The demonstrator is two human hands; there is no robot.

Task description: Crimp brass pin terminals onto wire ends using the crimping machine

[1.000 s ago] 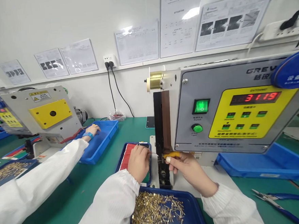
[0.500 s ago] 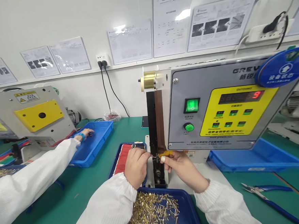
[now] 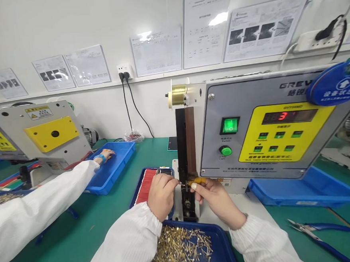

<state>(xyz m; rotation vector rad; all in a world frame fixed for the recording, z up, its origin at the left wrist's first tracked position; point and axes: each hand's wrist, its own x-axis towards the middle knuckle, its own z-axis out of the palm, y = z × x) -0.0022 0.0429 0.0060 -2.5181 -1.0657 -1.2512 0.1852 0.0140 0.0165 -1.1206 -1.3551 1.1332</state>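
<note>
Green surface (image 3: 110, 227): it carries all that I work with, and beside my left sleeve a co-worker's sleeve (image 3: 56, 199) reaches across it.
Grey machine (image 3: 211, 140): it stands in front of me to the right, with its switch lit green.
Navy tray (image 3: 221, 245): it is just below the machine's black column (image 3: 182, 146) and has many loose brass-coloured pins (image 3: 180, 246).
Wire tray: behind my left hand I see red wires (image 3: 144, 187) laid in a row.
Cutters (image 3: 315, 229): they lie on my right, untouched.
My left hand (image 3: 163, 195): compared with one second ago, it has moved in to the column; thumb and finger are pinched on something thin.
My right hand (image 3: 218, 196): it keeps the same place, pinched on the orange piece, near the left fingertips.
Display (image 3: 289, 117): I read only a red 3 now, before 3119; maybe this is only flicker.
Orange piece (image 3: 197, 181): it is at the column, so I judge that both parts are now brought together there.
Thin lead (image 3: 182, 183): it is too small to tell if it touches the orange piece.
</note>
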